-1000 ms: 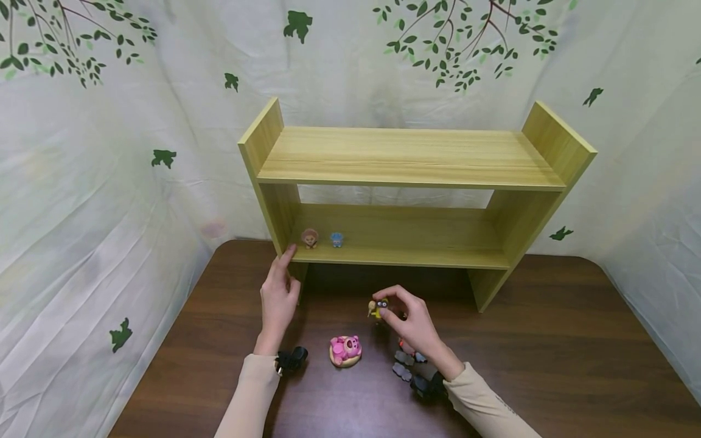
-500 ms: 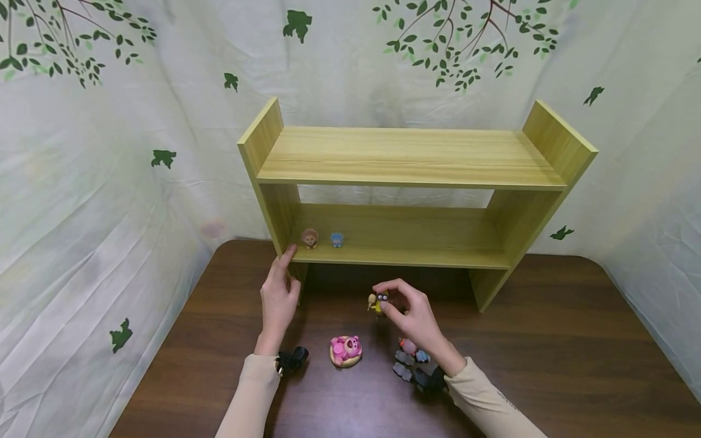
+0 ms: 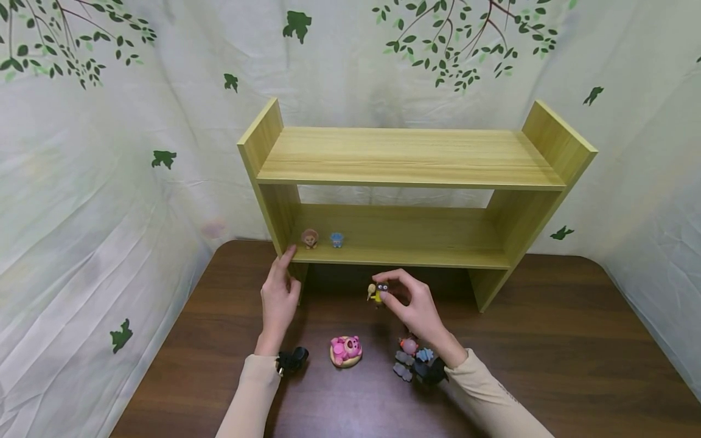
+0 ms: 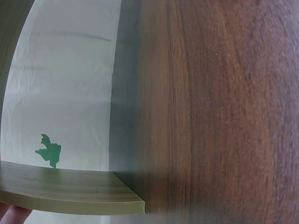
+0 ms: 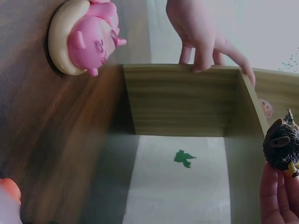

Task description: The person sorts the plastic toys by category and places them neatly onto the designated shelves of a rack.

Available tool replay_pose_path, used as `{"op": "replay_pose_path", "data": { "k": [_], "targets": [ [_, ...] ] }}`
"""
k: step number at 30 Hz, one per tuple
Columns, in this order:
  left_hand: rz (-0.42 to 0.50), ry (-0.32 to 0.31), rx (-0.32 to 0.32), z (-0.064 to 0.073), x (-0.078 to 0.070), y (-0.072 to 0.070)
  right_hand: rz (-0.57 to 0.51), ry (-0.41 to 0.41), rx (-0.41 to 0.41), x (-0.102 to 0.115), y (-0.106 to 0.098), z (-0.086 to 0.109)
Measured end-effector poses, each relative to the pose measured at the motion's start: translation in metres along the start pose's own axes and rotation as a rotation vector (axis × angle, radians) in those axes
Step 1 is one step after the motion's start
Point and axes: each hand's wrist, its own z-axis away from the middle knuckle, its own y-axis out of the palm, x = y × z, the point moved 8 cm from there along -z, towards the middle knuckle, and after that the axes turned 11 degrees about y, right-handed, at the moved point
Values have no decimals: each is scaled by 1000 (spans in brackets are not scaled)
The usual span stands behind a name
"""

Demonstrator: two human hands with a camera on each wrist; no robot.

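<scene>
In the head view my right hand [image 3: 417, 307] pinches a small toy figurine [image 3: 378, 293] between thumb and fingertips, in the air before the lower shelf board. It has a dark head, big white eyes, a yellow body and a tan paddle-like piece. The right wrist view shows the figurine's dark, ridged back [image 5: 281, 148]. My left hand [image 3: 279, 299] holds the front of the wooden shelf's left side panel [image 5: 182, 100], index finger on the board's corner. A brown-headed figurine [image 3: 310, 238] and a blue figurine [image 3: 336, 239] stand on the lower board's left end.
A pink bear figurine [image 3: 346, 351] lies in a tan ring on the brown table [image 3: 547, 365]. Several small pieces, including a pink round-headed figurine [image 3: 408, 346] and a grey one [image 3: 403, 371], sit beside my right wrist. The upper board [image 3: 411, 155] overhangs the lower one.
My right hand has risen and moved toward the shelf with the figurine, exposing more of the small pieces near the wrist. The left hand has stayed put.
</scene>
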Motion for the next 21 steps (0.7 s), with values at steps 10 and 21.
{"op": "replay_pose_path", "data": {
  "k": [10,21],
  "targets": [
    [-5,0,-1,0,0,0,25,0,-11,6,-4,-5],
    [-10,-18,4,1,0,1,48,-31,-39,19,-9,-16]
  ]
}}
